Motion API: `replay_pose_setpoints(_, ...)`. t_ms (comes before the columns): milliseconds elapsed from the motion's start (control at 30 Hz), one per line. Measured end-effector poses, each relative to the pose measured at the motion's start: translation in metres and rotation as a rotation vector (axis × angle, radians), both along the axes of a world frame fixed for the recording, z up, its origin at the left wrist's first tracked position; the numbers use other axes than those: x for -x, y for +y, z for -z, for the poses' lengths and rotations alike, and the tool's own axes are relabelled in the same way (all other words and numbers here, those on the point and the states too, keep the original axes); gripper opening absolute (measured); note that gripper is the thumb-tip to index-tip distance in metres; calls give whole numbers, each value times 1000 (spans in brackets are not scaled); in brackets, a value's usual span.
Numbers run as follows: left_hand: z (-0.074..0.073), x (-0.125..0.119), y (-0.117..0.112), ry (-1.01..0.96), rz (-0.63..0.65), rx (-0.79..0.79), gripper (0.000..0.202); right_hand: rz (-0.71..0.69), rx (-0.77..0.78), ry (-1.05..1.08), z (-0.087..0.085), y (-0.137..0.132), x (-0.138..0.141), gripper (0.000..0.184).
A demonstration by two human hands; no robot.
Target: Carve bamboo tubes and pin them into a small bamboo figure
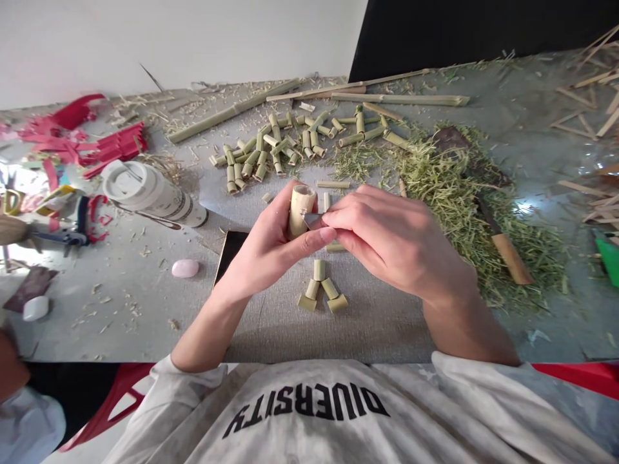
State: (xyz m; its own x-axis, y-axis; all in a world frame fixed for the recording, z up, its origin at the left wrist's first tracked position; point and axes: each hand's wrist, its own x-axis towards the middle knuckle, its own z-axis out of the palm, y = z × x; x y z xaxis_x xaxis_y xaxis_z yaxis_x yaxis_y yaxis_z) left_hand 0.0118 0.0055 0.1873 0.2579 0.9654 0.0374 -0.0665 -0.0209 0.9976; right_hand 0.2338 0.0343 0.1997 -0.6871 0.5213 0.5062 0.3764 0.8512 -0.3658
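Your hands: left hand (278, 235) curled firmly round a short bamboo tube (296, 222), held up near the middle of view, open end up; right hand (387, 238) with fingers pinched tight on a small metal blade (313, 221), tip at the tube wall. Can't tell if it bites in.

Main risk, I'd say: blade skids off the round wall into your left thumb, which lies right beside it. Cause would be too much push or the tube turning in your grip. Pressing hard could also split the wall.

Clock from the tube, twelve away from you. Six: small bamboo arrangement (319, 270) between your wrists; a dropped wrist could scatter it. Eight: black flat item (232, 248), partly under your left hand, then a pink oval piece (185, 268). Nine: lidded tumbler (159, 195), could tip if your left elbow swings. Eleven: cluster of cut segments (275, 127). Three: heap of shavings (435, 193) crowding your right side of the desk (130, 290), with a wooden handle (512, 259) sticking out.
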Motion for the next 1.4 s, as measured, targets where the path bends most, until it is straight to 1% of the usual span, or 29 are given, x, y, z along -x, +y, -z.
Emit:
replay_pose_setpoints(133, 1, -1, -2, 15, -34, -22, 35, -2, -58, 18, 1, -2, 0, 11)
replay_pose_setpoints(300, -1, -2, -3, 21, -63, -33, 32, 34, -113, 13, 5, -4, 1, 11)
replay_pose_setpoints(533, -2, -1, -5, 19, -76, 16, 32, 109, -167, -31, 9, -8, 5, 16)
replay_pose_setpoints(667, 0, 0, -5, -13, -54, 36, 31, 138, -216, -30, 10, -9, 8, 15)
replay_pose_setpoints(800, 2, 1, -5, -4, -60, 59, 32, 153, -258, 8, 12, -5, 9, 15)
replay_pose_setpoints(967, 3, 1, -4, -21, -50, 59, 33, 121, -296, 21, 15, 1, 8, 22)
replay_pose_setpoints(1067, 1, 0, -2, -73, -22, 82, 36, 120, -309, 55, 18, 2, 10, 23)
replay_pose_setpoints(1233, -7, -2, -1, -166, 37, 170, 41, 176, -297, 117, 24, 0, 19, 25)
replay_pose_setpoints(1300, -7, -1, -1, -168, 33, 175, 39, 204, -319, 134, 26, -1, 21, 26)
replay_pose_setpoints(1400, -4, 2, -1, -113, -18, 125, 31, 225, -329, 141, 27, -1, 23, 28)
